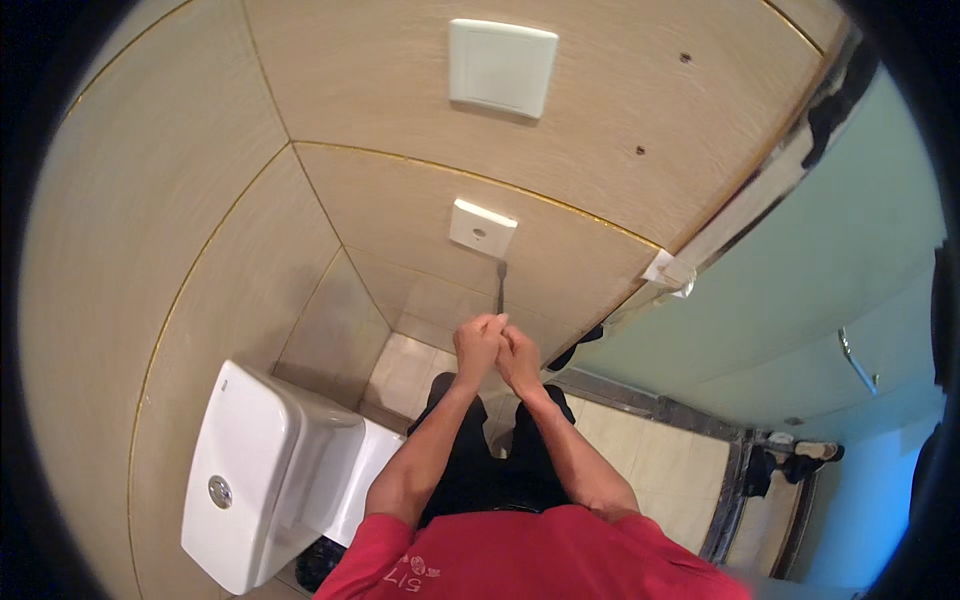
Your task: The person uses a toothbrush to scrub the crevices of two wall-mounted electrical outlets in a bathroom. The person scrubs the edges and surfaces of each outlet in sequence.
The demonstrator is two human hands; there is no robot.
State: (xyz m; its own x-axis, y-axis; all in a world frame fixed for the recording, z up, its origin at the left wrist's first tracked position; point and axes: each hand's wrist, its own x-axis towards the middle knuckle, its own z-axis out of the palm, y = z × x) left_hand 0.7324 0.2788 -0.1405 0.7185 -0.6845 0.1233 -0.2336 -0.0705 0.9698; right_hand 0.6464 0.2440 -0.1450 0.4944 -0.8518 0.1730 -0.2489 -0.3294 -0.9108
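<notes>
My left hand (478,345) and my right hand (518,358) meet in front of me, fingers closed. From where they come together, a thin dark rod with a wider flat tip (501,285) points up toward the wall. Its lower end is hidden in my fingers, and its exact kind cannot be made out. Just beyond the tip is a small white wall plate (483,228) with a round hole in its middle. Whether the tip touches the plate or wall, I cannot tell. Higher up sits a larger blank white plate (502,70).
A white toilet (245,470) with a round flush button stands at my left. Beige tiled wall (390,260) with gold seams surrounds the corner. To the right is a frosted glass panel (760,290) with a metal handle (857,362). Dark shoes (800,463) lie beyond it.
</notes>
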